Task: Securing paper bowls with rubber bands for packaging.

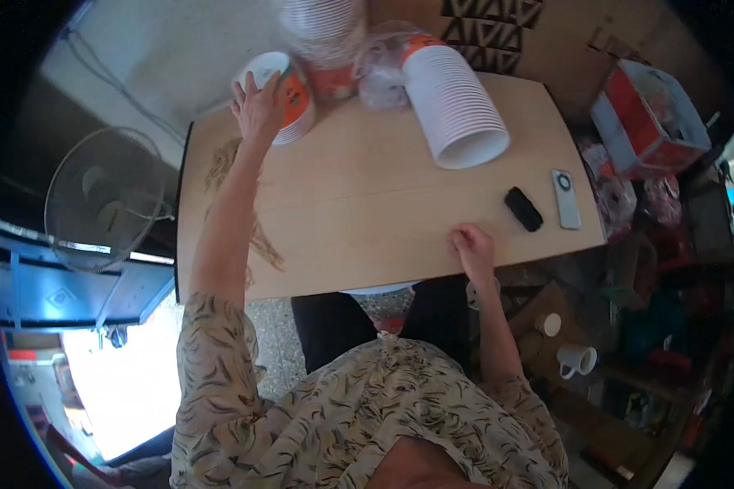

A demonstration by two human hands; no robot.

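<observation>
At the far left of the table, my left hand [258, 112] reaches to a short stack of white and orange paper tubs [298, 104]. Its fingers are spread in front of the tubs' near left side; whether they touch it I cannot tell. My right hand [471, 246] rests near the table's front edge with its fingers curled in, and nothing shows in them. A long stack of white paper tubs [457, 102] lies on its side at the back right. Tan strands, perhaps rubber bands [265, 248], lie in loose bunches beside and under my left forearm.
Behind stand wrapped white tubs [322, 24] and a clear plastic bag [381, 81]. On the table's right lie a black object [523, 209] and a phone [566, 200]. A fan [106, 200] stands left; a carton [648, 122] and a white mug [577, 361] are right, off the table.
</observation>
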